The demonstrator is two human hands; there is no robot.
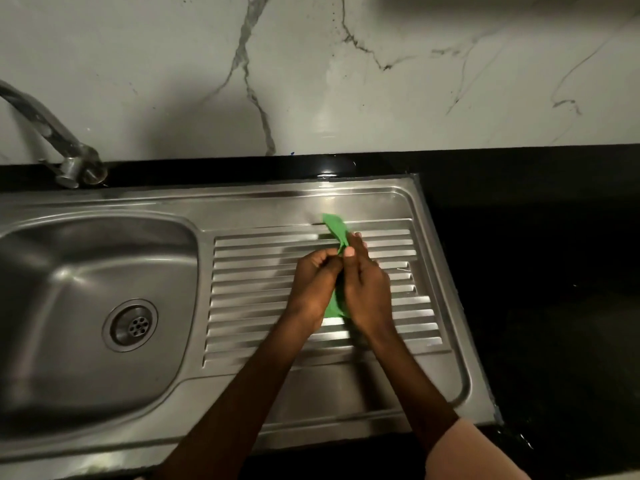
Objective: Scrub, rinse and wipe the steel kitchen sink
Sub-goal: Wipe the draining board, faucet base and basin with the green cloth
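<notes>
Here both hands, left [313, 282] and right [363, 289], curl their fingers around the green cloth [336, 232] between them; its free end sticks out toward 12 o'clock over the drainboard [256, 299].

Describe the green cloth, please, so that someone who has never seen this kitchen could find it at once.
Start at the steel sink and go right of the basin to the ribbed drainboard. Above it, the left hand and right hand hold the green cloth, the only brightly coloured thing there.
</notes>
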